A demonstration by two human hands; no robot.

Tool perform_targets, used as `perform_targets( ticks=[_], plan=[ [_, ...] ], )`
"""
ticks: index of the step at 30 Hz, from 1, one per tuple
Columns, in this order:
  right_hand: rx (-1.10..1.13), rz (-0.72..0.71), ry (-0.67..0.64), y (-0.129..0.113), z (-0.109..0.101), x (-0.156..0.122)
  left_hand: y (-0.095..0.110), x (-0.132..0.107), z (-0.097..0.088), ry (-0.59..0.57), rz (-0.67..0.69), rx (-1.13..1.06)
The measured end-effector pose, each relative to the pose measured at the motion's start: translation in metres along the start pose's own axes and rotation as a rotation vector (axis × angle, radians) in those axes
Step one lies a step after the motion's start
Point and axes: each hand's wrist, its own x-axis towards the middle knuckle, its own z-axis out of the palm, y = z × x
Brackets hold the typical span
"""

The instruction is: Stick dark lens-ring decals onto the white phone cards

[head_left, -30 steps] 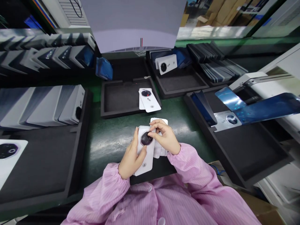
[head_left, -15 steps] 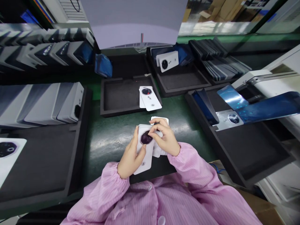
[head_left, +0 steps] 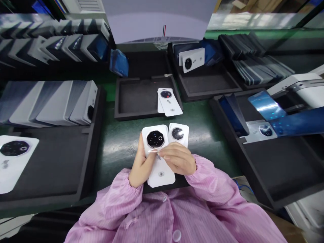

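My left hand (head_left: 141, 165) grips a white phone back cover (head_left: 157, 155) with a black octagonal camera module, held face up just above the green bench. My right hand (head_left: 178, 161) is pinched on a thin clear film (head_left: 155, 150) peeled down off that camera module. A second white cover (head_left: 178, 134) lies right beside it, partly under my right hand. Further off, two white covers (head_left: 169, 102) rest overlapped on the edge of a black foam tray (head_left: 136, 99).
Black foam trays surround the bench: a large one at left (head_left: 50, 168) with a white cover (head_left: 12, 162) and a row of leaning covers (head_left: 50, 104), one at right (head_left: 273, 165) with blue films (head_left: 263, 106), one at the back (head_left: 202, 81) holding a white cover (head_left: 192, 60).
My right hand drew back from over the camera module toward me, pulling the clear film off and baring the module. The cover now lies flatter, and the second cover beside it shows.
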Motion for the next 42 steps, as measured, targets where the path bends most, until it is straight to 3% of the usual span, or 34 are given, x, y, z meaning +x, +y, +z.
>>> perform_targets(
  ticks=[23,35,38,42],
  plan=[
    [0.152,-0.064,-0.049,-0.0009,-0.0033,0.0045,-0.0001,-0.0016,-0.0011,-0.067,0.080,0.007],
    [0.042,-0.022,-0.015,0.0001,-0.0008,-0.0031,0.0011,-0.0047,-0.0008,-0.060,0.083,0.056],
    [-0.115,0.118,0.071,-0.0013,-0.0009,-0.0013,0.0003,-0.0061,0.0006,-0.061,0.005,-0.002],
    [-0.164,0.581,0.035,0.0020,-0.0075,0.0054,-0.0012,-0.0089,0.0038,-0.133,-0.171,-0.178]
  ],
)
